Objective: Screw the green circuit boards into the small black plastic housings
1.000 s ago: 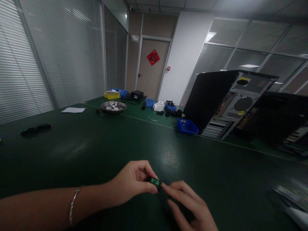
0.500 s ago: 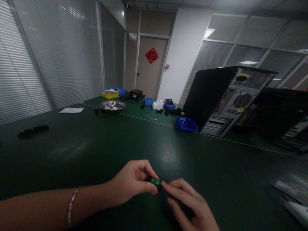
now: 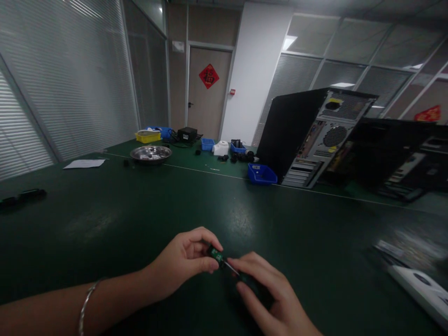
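My left hand (image 3: 189, 254) pinches a small green circuit board (image 3: 216, 255) in a black housing between thumb and fingers, low in the middle of the head view. Close on its right, my right hand (image 3: 268, 289) is closed around a slim tool with a thin metal shaft (image 3: 231, 267). The shaft points up and left, its tip at the near right end of the board. I cannot tell whether the tip touches it. The tool's handle is hidden in the dark under my right fingers.
Across the green table (image 3: 147, 200) stand a metal bowl (image 3: 151, 155), a blue bin (image 3: 262, 174) and a black computer tower (image 3: 294, 135). Dark parts (image 3: 24, 196) lie at far left, near white paper (image 3: 84, 164). A white device (image 3: 420, 284) and a blurred clear bag (image 3: 413, 247) are at right.
The view has turned right, so the background sits further left. The metal shaft now shows between my right fingers and the board; before, it was not visible. My left hand still grips the board.
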Demonstrator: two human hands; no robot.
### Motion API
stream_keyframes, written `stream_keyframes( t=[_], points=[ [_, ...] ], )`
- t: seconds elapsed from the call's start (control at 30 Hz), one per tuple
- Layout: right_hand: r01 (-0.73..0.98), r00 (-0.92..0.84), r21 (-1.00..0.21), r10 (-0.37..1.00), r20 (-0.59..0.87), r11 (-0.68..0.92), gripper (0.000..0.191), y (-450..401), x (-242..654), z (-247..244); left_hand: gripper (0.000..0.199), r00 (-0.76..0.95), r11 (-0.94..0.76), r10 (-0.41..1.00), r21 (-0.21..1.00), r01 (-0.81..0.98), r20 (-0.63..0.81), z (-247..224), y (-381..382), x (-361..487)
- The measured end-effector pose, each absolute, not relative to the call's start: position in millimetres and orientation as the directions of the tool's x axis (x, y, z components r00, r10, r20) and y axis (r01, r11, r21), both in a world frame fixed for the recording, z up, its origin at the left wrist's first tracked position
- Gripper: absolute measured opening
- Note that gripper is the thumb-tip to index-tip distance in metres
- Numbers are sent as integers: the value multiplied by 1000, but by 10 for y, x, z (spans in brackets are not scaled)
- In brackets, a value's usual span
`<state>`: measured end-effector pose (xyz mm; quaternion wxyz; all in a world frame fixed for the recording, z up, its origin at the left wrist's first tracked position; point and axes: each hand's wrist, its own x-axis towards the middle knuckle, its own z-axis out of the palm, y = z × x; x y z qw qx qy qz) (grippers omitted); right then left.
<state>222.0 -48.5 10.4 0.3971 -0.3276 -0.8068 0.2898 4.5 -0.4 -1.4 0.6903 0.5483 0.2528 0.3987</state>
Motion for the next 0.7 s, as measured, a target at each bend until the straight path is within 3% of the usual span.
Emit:
stream_keyframes(
  t=[0.13, 0.3, 0.47, 0.7],
  points=[
    [292, -477, -722, 749, 459, 628, 43, -483, 2226, 90, 24, 537, 50, 840, 971, -232, 85, -5, -14, 39],
    [262, -505, -738, 740, 445, 622, 41, -470, 2219, 95, 42, 538, 155, 843, 961, -229, -8, 5, -20, 48],
    [273, -519, -750, 748, 413, 603, 49, -464, 2226, 80, 34, 561, 162, 827, 972, -169, -41, 55, -33, 51],
    [287, -520, -770, 768, 374, 570, 53, -481, 2227, 78, 46, 634, 155, 773, 974, -167, -15, 105, -85, 8]
  ],
)
